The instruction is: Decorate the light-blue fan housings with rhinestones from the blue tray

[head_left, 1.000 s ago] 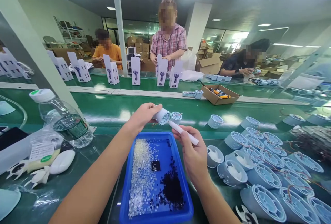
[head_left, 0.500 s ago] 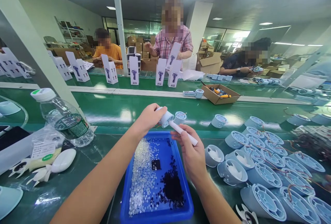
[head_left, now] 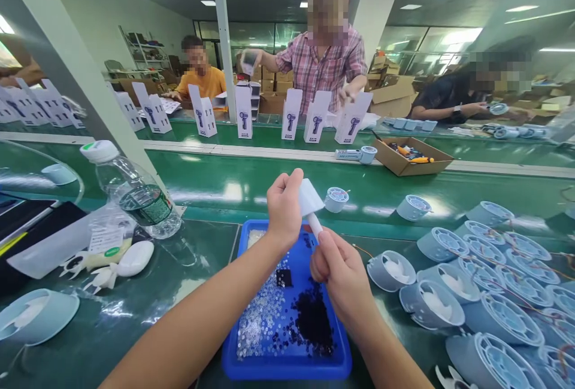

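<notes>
My left hand point(head_left: 284, 209) grips a small pale blue fan housing point(head_left: 309, 197), raised above the far edge of a blue tray point(head_left: 251, 360). My right hand point(head_left: 340, 275) holds a white pen-shaped tool point(head_left: 315, 225) whose tip points up into the housing. The tray holds several small clear and dark round parts. A black square piece point(head_left: 283, 277) lies among them.
Many pale blue fan housings point(head_left: 485, 305) crowd the table at right. A water bottle point(head_left: 132, 191) and white fan blades point(head_left: 110, 266) lie left. Beyond a green conveyor point(head_left: 224, 182) stand white product boxes point(head_left: 291, 114), a cardboard box point(head_left: 411, 158), and three people working.
My head moved closer and to the left. My left hand lifted and tilted the housing, and my right hand turned the tool more upright beneath it. The person opposite reached sideways with a box.
</notes>
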The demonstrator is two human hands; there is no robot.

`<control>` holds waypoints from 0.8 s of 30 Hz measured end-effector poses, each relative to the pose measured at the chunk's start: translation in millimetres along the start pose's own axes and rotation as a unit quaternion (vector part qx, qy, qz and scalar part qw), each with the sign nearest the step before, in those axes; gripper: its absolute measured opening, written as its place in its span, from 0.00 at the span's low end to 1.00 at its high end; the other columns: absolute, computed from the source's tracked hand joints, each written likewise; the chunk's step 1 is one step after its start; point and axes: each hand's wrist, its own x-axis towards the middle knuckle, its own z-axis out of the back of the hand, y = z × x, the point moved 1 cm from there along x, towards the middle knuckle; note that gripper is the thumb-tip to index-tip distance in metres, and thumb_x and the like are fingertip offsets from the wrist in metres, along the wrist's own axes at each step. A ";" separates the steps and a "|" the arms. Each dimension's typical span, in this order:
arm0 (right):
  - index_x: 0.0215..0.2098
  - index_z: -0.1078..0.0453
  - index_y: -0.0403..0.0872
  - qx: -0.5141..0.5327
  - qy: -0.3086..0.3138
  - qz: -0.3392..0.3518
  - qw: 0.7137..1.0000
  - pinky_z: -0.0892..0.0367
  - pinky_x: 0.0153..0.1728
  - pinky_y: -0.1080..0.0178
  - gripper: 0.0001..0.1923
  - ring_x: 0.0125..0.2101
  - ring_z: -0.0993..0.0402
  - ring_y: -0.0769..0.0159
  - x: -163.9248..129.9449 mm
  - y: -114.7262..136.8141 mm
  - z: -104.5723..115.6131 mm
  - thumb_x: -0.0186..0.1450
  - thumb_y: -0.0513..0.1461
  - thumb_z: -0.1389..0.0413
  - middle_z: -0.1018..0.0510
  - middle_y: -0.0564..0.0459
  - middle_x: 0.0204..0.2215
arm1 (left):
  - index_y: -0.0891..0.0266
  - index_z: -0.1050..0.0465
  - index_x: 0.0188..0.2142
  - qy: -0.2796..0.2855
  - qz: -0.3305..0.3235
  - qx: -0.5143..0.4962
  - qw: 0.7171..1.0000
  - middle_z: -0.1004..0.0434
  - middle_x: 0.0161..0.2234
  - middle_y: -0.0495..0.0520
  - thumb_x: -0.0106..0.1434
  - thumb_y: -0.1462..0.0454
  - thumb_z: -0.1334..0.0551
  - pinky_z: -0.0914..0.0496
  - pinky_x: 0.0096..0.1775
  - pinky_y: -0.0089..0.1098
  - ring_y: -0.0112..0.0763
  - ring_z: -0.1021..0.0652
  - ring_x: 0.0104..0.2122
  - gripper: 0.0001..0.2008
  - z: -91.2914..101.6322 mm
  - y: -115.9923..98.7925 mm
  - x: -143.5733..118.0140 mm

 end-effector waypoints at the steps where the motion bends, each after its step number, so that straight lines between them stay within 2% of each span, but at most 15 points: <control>1: 0.33 0.34 0.47 0.005 -0.005 -0.001 1.000 0.55 0.15 0.69 0.17 0.15 0.58 0.75 0.0 0.9 -0.1 0.66 0.53 0.48 0.52 0.66 0.14 | 0.59 0.50 0.21 0.008 -0.009 0.014 1.000 0.49 0.20 0.44 0.59 0.54 0.40 0.44 0.24 0.28 0.22 0.41 0.21 0.21 -0.2 0.1 -0.4; 4: 0.34 0.33 0.47 -0.014 -0.045 0.021 0.999 0.55 0.15 0.69 0.17 0.16 0.57 0.75 0.9 3.7 3.1 0.66 0.52 0.48 0.50 0.65 0.14 | 0.59 0.42 0.26 0.092 -0.022 0.101 0.990 0.39 0.26 0.46 0.55 0.55 0.35 0.39 0.28 0.28 0.22 0.35 0.25 0.17 -1.0 -0.7 -0.6; 6: 0.36 0.32 0.47 -0.065 -0.071 0.038 0.995 0.54 0.16 0.69 0.18 0.16 0.55 0.74 1.6 4.8 7.9 0.66 0.52 0.49 0.48 0.64 0.15 | 0.59 0.41 0.30 0.159 0.006 0.160 0.974 0.35 0.29 0.48 0.53 0.53 0.33 0.37 0.31 0.29 0.24 0.32 0.28 0.18 0.3 -0.5 2.4; 7: 0.37 0.31 0.46 -0.098 -0.076 0.036 0.992 0.53 0.16 0.69 0.18 0.17 0.53 0.74 1.7 5.0 10.5 0.67 0.52 0.50 0.47 0.64 0.16 | 0.59 0.42 0.31 0.172 0.022 0.184 0.967 0.34 0.30 0.50 0.54 0.52 0.34 0.36 0.31 0.30 0.26 0.31 0.28 0.20 2.3 -0.2 5.6; 9: 0.43 0.30 0.45 -0.163 -0.070 0.021 0.984 0.51 0.17 0.68 0.19 0.17 0.51 0.73 1.5 5.2 14.6 0.67 0.51 0.52 0.45 0.63 0.16 | 0.58 0.45 0.34 0.153 0.029 0.235 0.959 0.33 0.32 0.52 0.54 0.50 0.35 0.37 0.31 0.33 0.29 0.30 0.28 0.22 9.6 -0.5 15.8; 11: 0.47 0.32 0.46 -0.202 -0.067 0.018 0.977 0.49 0.17 0.68 0.17 0.17 0.48 0.72 0.0 6.2 16.4 0.66 0.48 0.50 0.44 0.63 0.17 | 0.57 0.46 0.38 0.103 -0.007 0.302 0.948 0.33 0.32 0.53 0.53 0.50 0.34 0.37 0.32 0.35 0.32 0.29 0.29 0.25 21.5 -1.9 30.2; 13: 0.43 0.33 0.48 -0.209 -0.076 0.046 0.974 0.47 0.18 0.69 0.13 0.17 0.46 0.72 -2.7 8.3 15.6 0.63 0.45 0.46 0.42 0.64 0.17 | 0.56 0.47 0.42 0.071 -0.051 0.383 0.919 0.34 0.32 0.52 0.50 0.51 0.32 0.37 0.35 0.36 0.36 0.29 0.31 0.28 37.4 -1.8 46.0; 15: 0.36 0.35 0.49 -0.193 -0.074 0.082 0.975 0.45 0.19 0.69 0.09 0.18 0.43 0.73 -6.2 9.7 13.0 0.60 0.42 0.42 0.39 0.63 0.19 | 0.56 0.44 0.44 0.071 -0.074 0.471 0.876 0.37 0.33 0.53 0.50 0.53 0.31 0.36 0.40 0.39 0.40 0.29 0.36 0.28 55.5 2.7 60.5; 17: 0.31 0.36 0.49 -0.181 -0.040 0.114 0.976 0.41 0.21 0.68 0.07 0.20 0.40 0.73 -10.2 9.0 9.6 0.59 0.40 0.41 0.35 0.61 0.22 | 0.57 0.39 0.45 0.099 -0.078 0.555 0.822 0.39 0.39 0.56 0.50 0.57 0.33 0.35 0.46 0.41 0.44 0.31 0.43 0.25 72.5 12.1 70.9; 20: 0.25 0.42 0.49 -0.197 0.071 0.146 0.967 0.40 0.24 0.67 0.10 0.22 0.39 0.72 -16.1 3.8 4.6 0.62 0.37 0.45 0.35 0.59 0.22 | 0.55 0.32 0.47 0.143 -0.075 0.638 0.753 0.45 0.49 0.58 0.51 0.64 0.35 0.40 0.55 0.44 0.49 0.38 0.53 0.22 88.7 27.8 77.3; 22: 0.23 0.46 0.49 -0.213 0.137 0.152 0.955 0.41 0.24 0.67 0.12 0.21 0.41 0.72 -19.4 -0.6 2.0 0.62 0.35 0.48 0.36 0.59 0.20 | 0.53 0.30 0.49 0.162 -0.070 0.652 0.737 0.47 0.52 0.58 0.52 0.65 0.36 0.43 0.58 0.45 0.51 0.41 0.55 0.23 91.5 33.0 77.3; 24: 0.23 0.48 0.49 -0.223 0.169 0.148 0.949 0.43 0.22 0.68 0.13 0.20 0.43 0.73 -21.5 -3.8 0.3 0.61 0.33 0.49 0.38 0.60 0.20 | 0.53 0.30 0.51 0.168 -0.068 0.646 0.742 0.48 0.54 0.58 0.54 0.62 0.36 0.46 0.60 0.45 0.52 0.43 0.57 0.23 89.8 31.4 76.5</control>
